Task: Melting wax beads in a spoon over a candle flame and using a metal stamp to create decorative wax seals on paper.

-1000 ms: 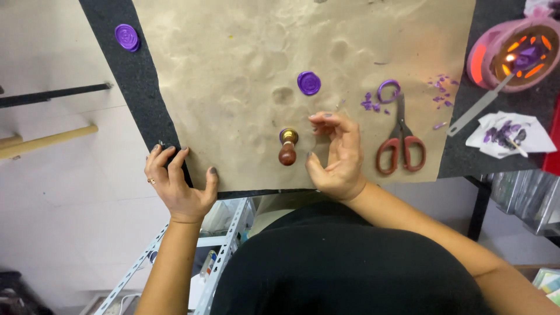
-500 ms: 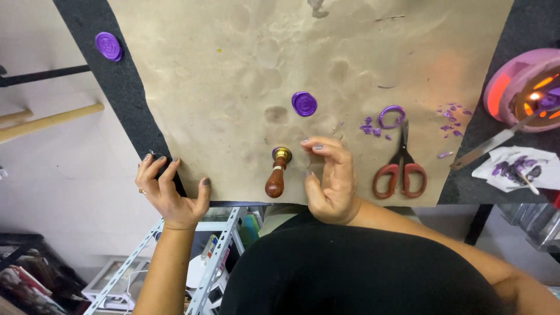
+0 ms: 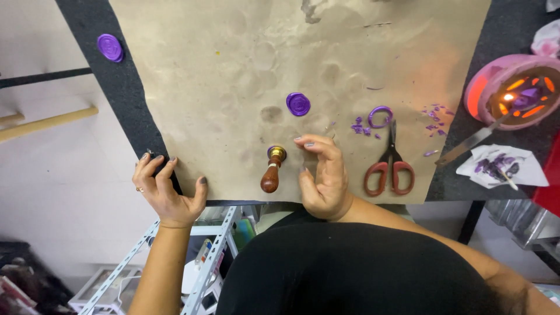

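Wooden-handled stamp (image 3: 272, 171) standing near the desk's (image 3: 125, 93) front edge on brown paper (image 3: 233, 76), left of open, empty right hand (image 3: 322, 178). Red scissors (image 3: 390, 166) right of it. Left hand (image 3: 166, 189) open, gripping the front edge. Stamp since tilted, handle toward the edge.

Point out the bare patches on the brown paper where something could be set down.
Free: the wide stretch of brown paper above the purple wax seal, and the patch between the left hand and the wooden-handled stamp. Crowded: around the right hand, red scissors and wax scraps.
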